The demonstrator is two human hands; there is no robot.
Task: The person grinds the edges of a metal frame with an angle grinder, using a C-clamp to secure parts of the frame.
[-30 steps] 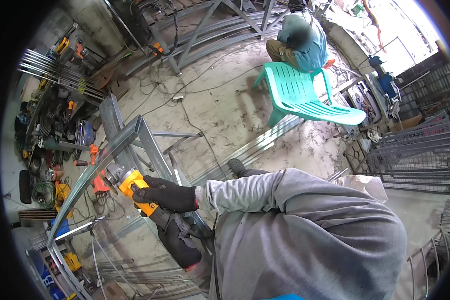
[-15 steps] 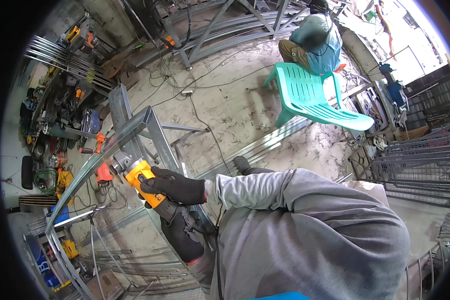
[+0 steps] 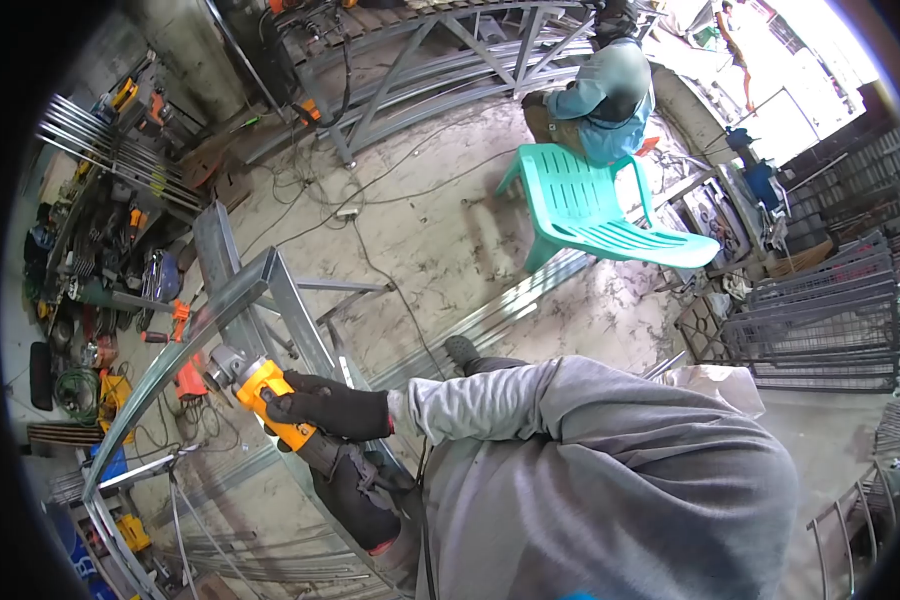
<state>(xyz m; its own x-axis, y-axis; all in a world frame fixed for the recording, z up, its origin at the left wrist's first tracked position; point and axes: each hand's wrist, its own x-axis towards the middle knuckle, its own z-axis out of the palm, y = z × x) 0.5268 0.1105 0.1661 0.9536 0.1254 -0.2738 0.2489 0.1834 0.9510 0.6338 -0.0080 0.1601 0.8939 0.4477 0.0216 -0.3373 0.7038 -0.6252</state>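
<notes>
Both my hands wear dark gloves and hold a yellow angle grinder [image 3: 288, 425]. My right hand [image 3: 328, 404] wraps over its yellow body, fingers closed. Lower down, my left hand [image 3: 358, 500] grips the dark rear end, its fingers partly hidden by the tool and some hanging cloth. The grinder's silver head [image 3: 228, 362] points left, its disc close beside a bent metal tube [image 3: 178, 335] of a welded steel frame [image 3: 295, 312]. A dark cord runs down from the grinder's rear along my grey sleeve.
A green plastic chair [image 3: 578, 200] stands across the floor, with a person [image 3: 610, 100] in a blue top low behind it. Cables [image 3: 390, 280] trail over the floor. Steel tubes [image 3: 510, 300] lie beyond my foot. Tools crowd the left, and wire-mesh panels [image 3: 810, 320] stand at right.
The view has shifted, so the chair, frame and floor sit farther left and mostly lower. My hands keep hold of the grinder, still beside the metal tube. The person behind the chair has changed posture slightly.
</notes>
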